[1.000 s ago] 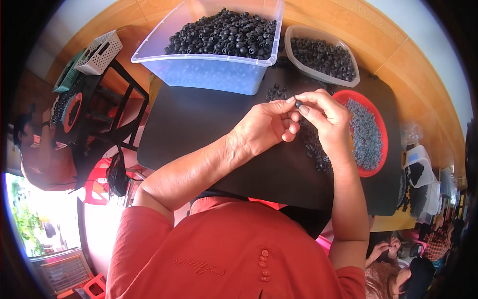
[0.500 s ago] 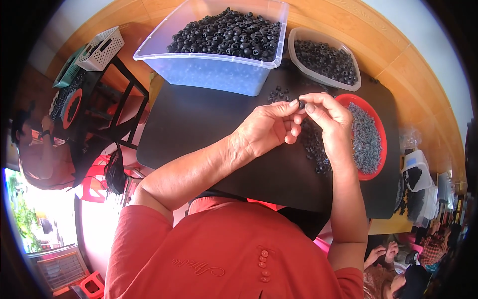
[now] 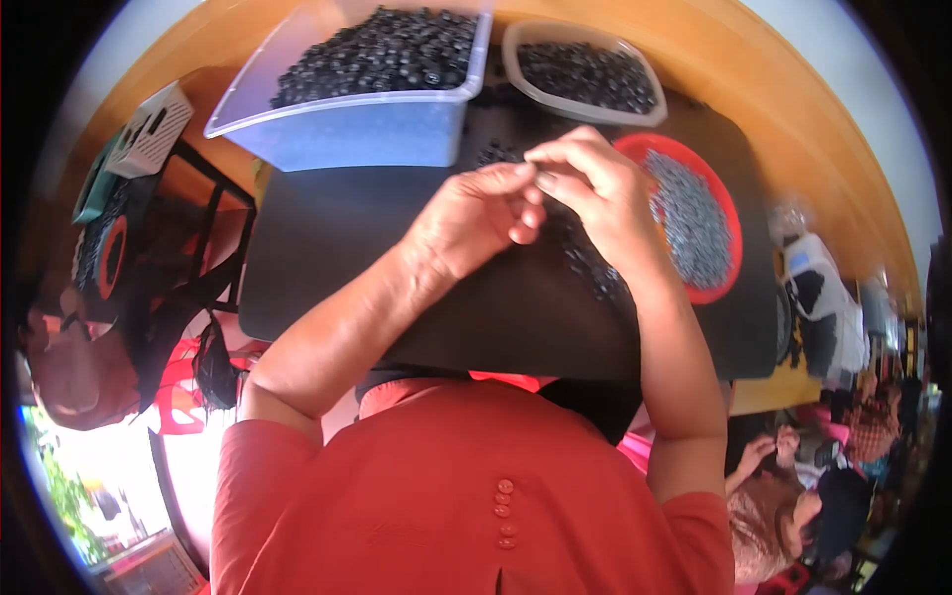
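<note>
My left hand (image 3: 478, 210) and my right hand (image 3: 598, 188) meet above the table, thumbs and forefingers pinched together at the tips. Between them is a small round black part, mostly covered by the fingers and blurred. Under and beside my right hand lie loose black parts (image 3: 592, 266) on the dark tabletop, with a few more (image 3: 496, 153) behind my left hand. Right of my right hand stands a red basin (image 3: 736, 243) holding many small grey-blue pieces (image 3: 691, 220).
At the back stands a large clear bin (image 3: 367, 139) heaped with round black parts. Next to it is a smaller clear tub (image 3: 585, 116) of similar parts. A person (image 3: 764, 516) works at the lower right, another person (image 3: 84, 367) at the left by a black rack.
The whole view has shifted, so the table, bins and hands sit further left and slightly higher in the picture. My fingertips stay pinched together; the part between them shows less.
</note>
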Tool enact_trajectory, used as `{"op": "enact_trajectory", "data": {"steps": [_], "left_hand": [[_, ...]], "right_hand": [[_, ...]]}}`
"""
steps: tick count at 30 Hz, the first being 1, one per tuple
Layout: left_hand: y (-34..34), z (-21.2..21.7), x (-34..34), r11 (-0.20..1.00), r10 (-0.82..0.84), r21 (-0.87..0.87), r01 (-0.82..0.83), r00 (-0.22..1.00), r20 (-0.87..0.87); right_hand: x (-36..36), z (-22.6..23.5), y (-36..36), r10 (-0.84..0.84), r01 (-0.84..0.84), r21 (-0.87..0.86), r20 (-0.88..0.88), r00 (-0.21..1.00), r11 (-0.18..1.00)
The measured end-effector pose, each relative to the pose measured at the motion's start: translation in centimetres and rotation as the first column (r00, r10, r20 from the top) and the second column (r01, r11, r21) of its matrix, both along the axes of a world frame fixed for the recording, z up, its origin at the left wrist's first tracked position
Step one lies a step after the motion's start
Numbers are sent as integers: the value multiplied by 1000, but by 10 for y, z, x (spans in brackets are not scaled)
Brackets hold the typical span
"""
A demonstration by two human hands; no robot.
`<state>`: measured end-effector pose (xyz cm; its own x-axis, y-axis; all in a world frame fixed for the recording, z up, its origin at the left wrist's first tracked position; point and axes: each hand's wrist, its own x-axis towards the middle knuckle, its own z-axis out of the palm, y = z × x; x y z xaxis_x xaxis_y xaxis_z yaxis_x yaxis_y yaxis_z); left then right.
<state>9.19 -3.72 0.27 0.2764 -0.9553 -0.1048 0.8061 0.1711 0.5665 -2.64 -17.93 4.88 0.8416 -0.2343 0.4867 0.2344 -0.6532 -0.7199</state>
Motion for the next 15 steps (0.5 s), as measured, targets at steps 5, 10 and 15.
{"op": "enact_trajectory", "data": {"steps": [5, 10, 15], "left_hand": [[-4, 10, 1, 999, -39, -11, 39, 999, -28], [-1, 12, -5, 1000, -4, 6, 4, 999, 53], [-3, 14, -8, 1000, -25, 15, 24, 995, 95]], "right_hand": [[-42, 33, -38, -238, 233, -169, -15, 971, 958], [-103, 14, -70, -471, 359, -433, -186, 862, 827], [-118, -17, -57, -506, 264, -746, -112, 855, 611]]}}
